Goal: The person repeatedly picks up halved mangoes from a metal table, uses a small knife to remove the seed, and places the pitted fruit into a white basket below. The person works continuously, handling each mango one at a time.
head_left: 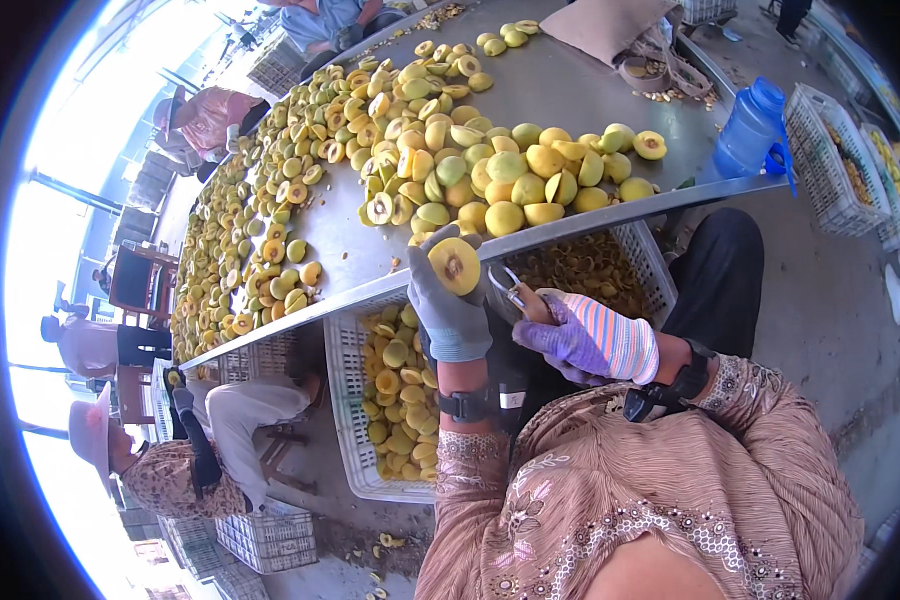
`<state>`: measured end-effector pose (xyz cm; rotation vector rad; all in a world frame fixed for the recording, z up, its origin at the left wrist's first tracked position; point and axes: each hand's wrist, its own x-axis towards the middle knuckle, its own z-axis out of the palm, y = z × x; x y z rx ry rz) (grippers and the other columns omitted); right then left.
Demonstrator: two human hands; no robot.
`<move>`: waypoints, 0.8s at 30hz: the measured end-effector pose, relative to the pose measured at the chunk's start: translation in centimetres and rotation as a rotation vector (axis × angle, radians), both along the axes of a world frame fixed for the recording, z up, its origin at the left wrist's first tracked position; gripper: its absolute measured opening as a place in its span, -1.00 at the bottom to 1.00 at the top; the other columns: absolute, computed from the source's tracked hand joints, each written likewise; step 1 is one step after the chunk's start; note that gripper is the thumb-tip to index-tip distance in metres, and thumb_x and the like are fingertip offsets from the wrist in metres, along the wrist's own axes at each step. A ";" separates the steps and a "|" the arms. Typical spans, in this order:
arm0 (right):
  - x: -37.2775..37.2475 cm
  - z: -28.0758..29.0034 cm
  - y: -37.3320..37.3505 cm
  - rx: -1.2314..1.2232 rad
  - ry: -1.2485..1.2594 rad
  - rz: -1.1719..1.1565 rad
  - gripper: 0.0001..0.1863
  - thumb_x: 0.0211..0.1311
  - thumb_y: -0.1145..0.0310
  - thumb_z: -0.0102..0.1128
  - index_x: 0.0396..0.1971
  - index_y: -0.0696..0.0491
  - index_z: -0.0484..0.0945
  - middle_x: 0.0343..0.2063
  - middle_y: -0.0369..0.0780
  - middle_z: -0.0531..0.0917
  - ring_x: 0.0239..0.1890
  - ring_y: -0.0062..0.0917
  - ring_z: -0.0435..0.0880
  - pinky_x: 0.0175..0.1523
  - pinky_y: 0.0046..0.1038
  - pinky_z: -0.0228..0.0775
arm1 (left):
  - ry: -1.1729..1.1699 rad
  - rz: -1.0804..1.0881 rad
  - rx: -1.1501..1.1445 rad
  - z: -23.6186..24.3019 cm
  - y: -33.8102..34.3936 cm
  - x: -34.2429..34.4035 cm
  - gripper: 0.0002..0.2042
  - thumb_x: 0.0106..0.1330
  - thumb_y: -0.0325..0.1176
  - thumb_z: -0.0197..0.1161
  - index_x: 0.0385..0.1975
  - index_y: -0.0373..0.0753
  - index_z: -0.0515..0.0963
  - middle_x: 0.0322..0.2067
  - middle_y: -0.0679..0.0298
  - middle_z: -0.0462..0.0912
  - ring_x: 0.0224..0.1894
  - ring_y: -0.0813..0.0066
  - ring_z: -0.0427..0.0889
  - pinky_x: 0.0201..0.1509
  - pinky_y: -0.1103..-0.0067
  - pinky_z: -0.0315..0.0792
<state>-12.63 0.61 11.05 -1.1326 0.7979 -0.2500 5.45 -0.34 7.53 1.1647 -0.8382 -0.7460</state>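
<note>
My left hand [452, 322], in a grey glove, grips a yellow peach half [454, 265] with its cut face up and a brown centre showing. My right hand [598, 340], in a purple and striped glove, is closed round a pitting tool [533, 304] with a wooden handle and a curved metal loop. The loop points at the peach half, a little apart from it. Just beyond both hands, a heap of yellow-green peach halves [505, 167] lies on the metal table [660, 130].
White plastic crates stand under the table edge: one crate [345, 430] holds peach halves, another [660, 275] brown scraps. A blue jug [750, 130] stands at the table's right corner near a sack [600, 30]. Several people sit along the left side, one in a pink hat [90, 435].
</note>
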 end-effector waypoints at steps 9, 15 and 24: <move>0.2 -0.9 -0.3 -0.001 -0.005 -0.009 -0.69 0.33 0.08 0.05 -0.16 0.01 0.38 -0.68 -0.38 0.40 -0.76 -0.68 0.36 -0.70 -0.58 0.18 | -0.016 0.036 -0.060 -0.9 0.7 -3.0 -0.47 0.54 -0.02 -0.20 -0.12 -0.42 0.54 -0.29 0.10 0.66 -0.29 0.42 0.64 -0.16 0.55 0.54; 0.1 -1.4 -0.1 -0.004 -0.037 -0.008 -0.73 0.35 0.14 0.10 -0.20 0.03 0.39 -0.71 -0.38 0.39 -0.78 -0.70 0.34 -0.71 -0.58 0.14 | 0.055 0.014 -0.066 -1.8 1.0 -3.5 -0.51 0.54 -0.09 -0.17 -0.15 -0.44 0.56 -0.36 0.13 0.67 -0.32 0.44 0.64 -0.15 0.58 0.53; -1.4 -2.0 -0.3 0.216 -0.117 0.111 -0.83 0.35 0.17 0.08 -0.22 -0.07 0.44 -0.75 -0.39 0.36 -0.85 -0.68 0.25 -0.78 -0.58 0.03 | 0.125 -0.116 0.124 0.5 1.2 -4.2 -0.61 0.49 -0.18 -0.04 -0.32 -0.40 0.58 -0.43 0.11 0.66 -0.48 0.44 0.61 -0.38 0.57 0.51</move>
